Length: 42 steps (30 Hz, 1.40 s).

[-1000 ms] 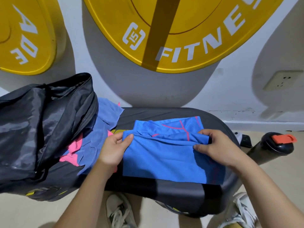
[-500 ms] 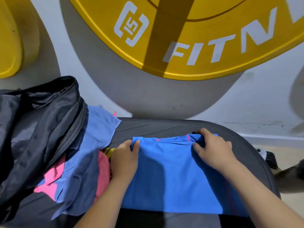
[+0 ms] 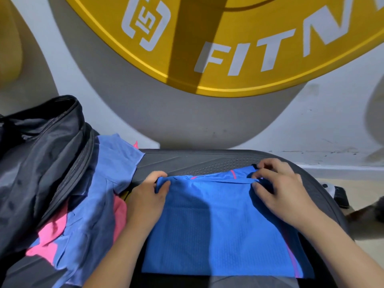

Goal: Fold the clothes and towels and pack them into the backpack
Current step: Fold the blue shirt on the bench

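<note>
A bright blue sports shirt (image 3: 218,229) with pink seams lies folded flat on a black padded bench (image 3: 207,161). My left hand (image 3: 145,196) pinches the shirt's far left corner between thumb and fingers. My right hand (image 3: 278,192) grips the far right corner, fingers curled over the fold. A black backpack (image 3: 37,163) stands open at the left, its zipper edge facing the bench. Between backpack and shirt lies a heap with a pale blue towel (image 3: 99,200) and a pink cloth (image 3: 52,238).
A large yellow weight plate (image 3: 228,48) leans on the white wall behind the bench. On the beige floor at the right sits a black and white object (image 3: 336,194). The cloth heap covers the bench's left end.
The camera has come closer and lower. Both hands carried the shirt's fold to the far edge and now hold its two far corners; my right fingers have curled tighter.
</note>
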Motion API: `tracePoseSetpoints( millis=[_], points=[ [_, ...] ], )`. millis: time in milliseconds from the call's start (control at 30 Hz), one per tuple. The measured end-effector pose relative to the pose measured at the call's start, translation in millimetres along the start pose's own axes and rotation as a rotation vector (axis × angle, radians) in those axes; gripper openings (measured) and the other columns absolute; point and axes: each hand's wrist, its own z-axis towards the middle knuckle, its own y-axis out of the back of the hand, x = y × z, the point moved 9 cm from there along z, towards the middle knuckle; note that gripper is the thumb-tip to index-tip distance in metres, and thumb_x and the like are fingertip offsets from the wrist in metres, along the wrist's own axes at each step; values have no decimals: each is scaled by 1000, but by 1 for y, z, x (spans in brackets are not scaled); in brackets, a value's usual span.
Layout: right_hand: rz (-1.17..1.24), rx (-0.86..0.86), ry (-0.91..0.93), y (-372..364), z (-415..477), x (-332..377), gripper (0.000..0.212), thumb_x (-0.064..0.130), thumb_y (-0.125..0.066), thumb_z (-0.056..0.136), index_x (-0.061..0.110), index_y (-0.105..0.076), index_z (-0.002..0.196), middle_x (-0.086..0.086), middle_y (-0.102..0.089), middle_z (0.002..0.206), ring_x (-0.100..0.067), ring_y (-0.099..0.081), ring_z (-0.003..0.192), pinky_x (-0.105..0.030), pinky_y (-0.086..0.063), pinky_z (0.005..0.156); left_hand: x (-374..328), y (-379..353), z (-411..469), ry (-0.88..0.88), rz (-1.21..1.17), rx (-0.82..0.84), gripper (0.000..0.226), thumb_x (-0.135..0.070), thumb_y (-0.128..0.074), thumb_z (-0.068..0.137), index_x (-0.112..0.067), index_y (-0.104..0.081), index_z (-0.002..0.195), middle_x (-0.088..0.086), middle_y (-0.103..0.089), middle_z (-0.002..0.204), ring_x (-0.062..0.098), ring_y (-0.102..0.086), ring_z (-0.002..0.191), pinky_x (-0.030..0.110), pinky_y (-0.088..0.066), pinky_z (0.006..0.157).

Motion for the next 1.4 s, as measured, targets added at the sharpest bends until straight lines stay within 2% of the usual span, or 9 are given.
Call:
tracePoseSetpoints(
  millis=[133,400,567,667,800,967,1167,1267,1400],
  points=[
    [90,38,-29,-5,5,1,18,28,-52,94,34,-42,80,18,-55,94,-7,-45,90,-34,-29,80,2,1,0,15,-20,-2,9,-27,-52,93,-27,-54,85,-3,-59,64,18,-57,68,36,-44,65],
    [-87,-10,-154,-9,24,-17,27,40,-48,96,18,-56,81,9,-50,65,-19,-45,66,-34,-33,67,4,1,6,60,-24,-25,16,-22,-45,94,-23,-52,79,3,-58,65,23,-55,68,38,-44,64],
    [-172,-36,-248,-8,26,-17,38,52,-38,96,20,-53,82,6,-54,64,-22,-51,65,-35,-34,69,-13,4,8,-130,221,-151,16,-16,-44,96,-15,-58,90,9,-56,79,33,-54,74,43,-44,62],
    [-202,-85,-263,-2,24,-12,48,59,-27,93,21,-57,95,1,-57,83,-26,-57,85,-39,-40,74,-14,1,7,-120,280,-139,22,-26,-59,90,-13,-65,107,14,-56,89,35,-56,84,43,-47,68],
    [-129,53,-247,-9,17,-12,53,67,-43,84,39,-49,128,6,-45,120,-20,-39,117,-45,-40,92,-14,3,5,-112,229,-99,16,-29,-67,83,-18,-55,80,8,-52,82,28,-52,78,38,-43,64],
    [-77,36,-242,-9,14,-18,25,39,-64,87,25,-62,108,7,-49,94,-17,-48,95,-28,-34,70,-11,-1,4,-4,-88,-6,24,-22,-68,83,-22,-46,74,-10,-51,57,12,-45,57,23,-31,52],
    [-87,-51,-301,-6,16,-14,14,24,-61,88,24,-62,102,3,-56,95,-25,-54,100,-38,-39,79,4,9,9,64,-255,-57,13,-18,-61,86,-25,-51,92,-7,-45,66,17,-44,62,32,-35,59],
    [-196,-234,-73,0,9,29,35,12,-61,79,18,-61,114,-8,-56,114,-31,-49,110,-44,-42,82,-13,20,9,-127,21,-198,15,-14,-60,86,-17,-56,100,0,-56,87,23,-52,80,36,-39,71],
    [-267,-56,159,-51,-3,76,43,32,-43,90,17,-55,129,-7,-50,140,-28,-45,132,-46,-44,98,-75,-17,-29,-565,231,-153,24,-26,-46,89,-15,-65,97,5,-62,104,27,-57,96,40,-45,82]
  ],
)
